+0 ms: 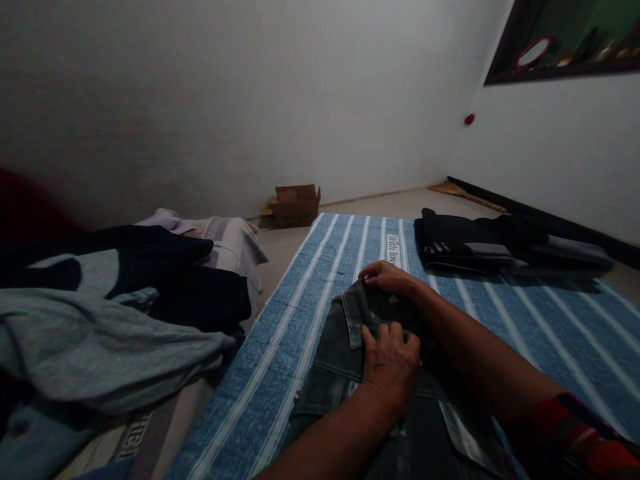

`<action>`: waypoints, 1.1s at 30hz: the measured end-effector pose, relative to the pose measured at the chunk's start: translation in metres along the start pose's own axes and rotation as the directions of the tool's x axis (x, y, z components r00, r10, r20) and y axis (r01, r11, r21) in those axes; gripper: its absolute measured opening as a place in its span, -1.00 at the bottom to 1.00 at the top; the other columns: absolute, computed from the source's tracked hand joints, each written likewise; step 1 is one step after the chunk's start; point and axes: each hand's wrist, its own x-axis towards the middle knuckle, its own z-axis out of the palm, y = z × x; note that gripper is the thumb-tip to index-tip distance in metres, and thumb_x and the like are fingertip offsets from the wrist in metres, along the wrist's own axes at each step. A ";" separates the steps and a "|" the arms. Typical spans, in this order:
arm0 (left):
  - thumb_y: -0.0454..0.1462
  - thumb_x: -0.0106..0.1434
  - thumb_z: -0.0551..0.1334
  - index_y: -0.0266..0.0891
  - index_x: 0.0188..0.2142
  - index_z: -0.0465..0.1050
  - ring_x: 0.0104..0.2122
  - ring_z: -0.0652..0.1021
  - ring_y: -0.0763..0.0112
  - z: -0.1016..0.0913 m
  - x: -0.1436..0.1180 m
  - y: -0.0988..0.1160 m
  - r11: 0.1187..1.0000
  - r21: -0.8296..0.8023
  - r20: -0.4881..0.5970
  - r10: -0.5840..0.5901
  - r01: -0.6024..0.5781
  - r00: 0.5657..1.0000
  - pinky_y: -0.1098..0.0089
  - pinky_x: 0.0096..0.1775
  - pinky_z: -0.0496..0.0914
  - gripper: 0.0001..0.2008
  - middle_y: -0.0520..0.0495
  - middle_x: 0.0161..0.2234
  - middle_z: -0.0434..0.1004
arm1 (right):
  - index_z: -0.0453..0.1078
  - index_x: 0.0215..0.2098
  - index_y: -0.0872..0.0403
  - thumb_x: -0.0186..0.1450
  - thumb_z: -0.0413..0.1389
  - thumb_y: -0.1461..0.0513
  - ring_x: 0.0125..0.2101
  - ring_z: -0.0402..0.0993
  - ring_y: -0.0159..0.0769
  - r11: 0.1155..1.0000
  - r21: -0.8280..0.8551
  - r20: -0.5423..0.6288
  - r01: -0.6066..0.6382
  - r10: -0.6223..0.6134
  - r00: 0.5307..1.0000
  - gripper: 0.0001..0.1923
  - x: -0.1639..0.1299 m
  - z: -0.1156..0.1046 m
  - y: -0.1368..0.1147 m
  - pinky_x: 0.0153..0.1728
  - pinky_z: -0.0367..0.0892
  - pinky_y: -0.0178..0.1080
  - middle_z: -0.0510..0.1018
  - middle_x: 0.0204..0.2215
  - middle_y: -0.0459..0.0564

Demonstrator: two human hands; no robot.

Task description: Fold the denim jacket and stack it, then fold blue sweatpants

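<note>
Denim jacket: laid flat on your blue striped mat. Left hand presses flat, fingers together, below the collar; right hand pinches the collar's far edge. Risk: lifting your left palm early likely lets the stiff collar spring back, skewing the fold.

Matt dark denim jacket on woven striped cloth mat
</note>
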 end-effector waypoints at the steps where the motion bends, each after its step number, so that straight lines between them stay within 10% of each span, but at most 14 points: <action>1: -0.25 0.26 0.12 -0.19 -0.13 0.38 -0.13 0.38 0.12 0.001 0.000 0.000 1.000 -0.001 -0.002 0.004 -0.004 1.000 -0.20 -0.01 0.22 -0.81 -0.15 -0.17 0.37 | 0.49 -0.21 0.14 0.12 0.16 0.33 -0.53 0.37 -0.44 1.000 -0.001 -0.001 0.011 -0.011 1.000 -0.75 0.000 -0.001 -0.001 -0.51 0.22 -0.40 0.51 -0.50 -0.16; 12: -0.24 0.28 0.10 -0.19 -0.15 0.39 -0.12 0.38 0.10 0.001 0.002 -0.001 1.000 -0.008 0.009 0.014 -0.014 1.000 -0.23 -0.01 0.20 -0.81 -0.16 -0.17 0.37 | 0.46 -0.49 0.15 0.14 0.19 0.29 -0.58 0.37 -0.43 0.999 -0.007 -0.037 0.052 -0.053 0.998 -0.93 0.016 -0.003 0.000 -0.51 0.28 -0.36 0.46 -0.64 -0.18; 21: -0.31 0.28 0.06 -0.19 -0.18 0.39 -0.13 0.39 0.11 -0.001 0.004 -0.002 1.000 0.003 0.016 0.013 -0.013 1.000 -0.18 -0.02 0.23 -0.82 -0.14 -0.19 0.37 | 0.41 -0.52 0.13 0.23 0.01 0.15 -0.56 0.40 -0.38 0.997 -0.046 -0.464 0.059 -0.073 0.883 -0.72 -0.057 -0.061 0.004 -0.48 0.25 -0.34 0.48 -0.62 -0.06; 33: -0.29 0.25 0.06 -0.17 -0.07 0.39 -0.06 0.41 0.10 -0.021 0.001 -0.020 0.989 -0.019 0.157 0.146 -0.145 0.977 -0.03 -0.01 0.27 -0.72 -0.17 -0.11 0.39 | 0.40 -0.29 0.11 0.33 -0.12 0.36 -0.13 0.40 -0.20 0.847 -0.520 -0.583 0.112 -0.447 0.678 -0.75 -0.177 0.079 0.006 -0.11 0.35 -0.17 0.50 -0.23 0.11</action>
